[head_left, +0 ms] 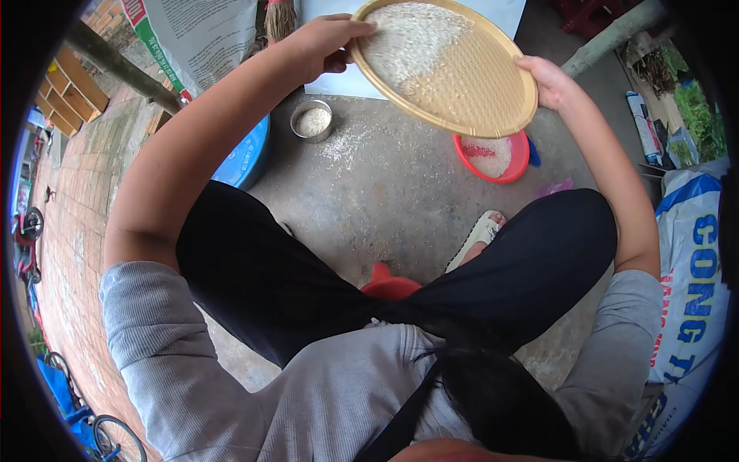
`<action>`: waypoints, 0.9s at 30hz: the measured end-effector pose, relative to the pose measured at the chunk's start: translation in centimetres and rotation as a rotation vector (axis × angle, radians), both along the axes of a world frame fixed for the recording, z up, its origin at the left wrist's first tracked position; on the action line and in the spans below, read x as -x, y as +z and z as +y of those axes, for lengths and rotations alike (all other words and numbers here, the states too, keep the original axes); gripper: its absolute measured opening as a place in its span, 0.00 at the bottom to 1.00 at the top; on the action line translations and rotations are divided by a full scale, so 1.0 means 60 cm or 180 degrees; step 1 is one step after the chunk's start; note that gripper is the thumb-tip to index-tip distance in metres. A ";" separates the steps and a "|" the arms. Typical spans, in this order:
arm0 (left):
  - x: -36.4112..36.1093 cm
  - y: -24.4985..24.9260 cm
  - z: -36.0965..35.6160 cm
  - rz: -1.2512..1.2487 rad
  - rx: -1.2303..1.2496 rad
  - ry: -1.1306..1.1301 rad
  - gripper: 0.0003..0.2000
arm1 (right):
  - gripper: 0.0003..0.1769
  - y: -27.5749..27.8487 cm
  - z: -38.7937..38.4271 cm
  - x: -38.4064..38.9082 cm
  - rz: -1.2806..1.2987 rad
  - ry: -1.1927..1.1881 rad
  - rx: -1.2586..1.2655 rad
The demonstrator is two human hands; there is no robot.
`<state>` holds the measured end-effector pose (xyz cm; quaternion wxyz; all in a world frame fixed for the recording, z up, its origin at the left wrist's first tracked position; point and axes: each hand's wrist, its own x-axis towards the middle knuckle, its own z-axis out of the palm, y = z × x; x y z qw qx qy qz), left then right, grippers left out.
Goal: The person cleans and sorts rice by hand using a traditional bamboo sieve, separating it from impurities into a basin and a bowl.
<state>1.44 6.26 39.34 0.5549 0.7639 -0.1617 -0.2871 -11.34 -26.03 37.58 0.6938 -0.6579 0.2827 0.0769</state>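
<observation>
A round woven bamboo winnowing tray is held up in front of me, tilted, between both hands. White rice grains are heaped toward its left and far side, with a thin scatter lower down. My left hand grips the left rim, thumb over the edge. On the right rim, my right hand is closed with the thumb on top; its other fingers are partly hidden. Below the tray sits a red plastic basin with rice in it. A small metal bowl of rice stands on the floor at the left.
Spilled grains dot the concrete floor. A blue basin is partly behind my left forearm. Printed sacks stand at the upper left and at the right. Wooden poles rise on both sides. A red stool is under me.
</observation>
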 end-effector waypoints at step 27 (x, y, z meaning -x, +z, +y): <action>0.114 -0.650 0.030 -0.0471 -0.2185 0.1042 0.16 | 0.27 -0.594 0.136 -0.005 -0.0192 -0.0065 0.3644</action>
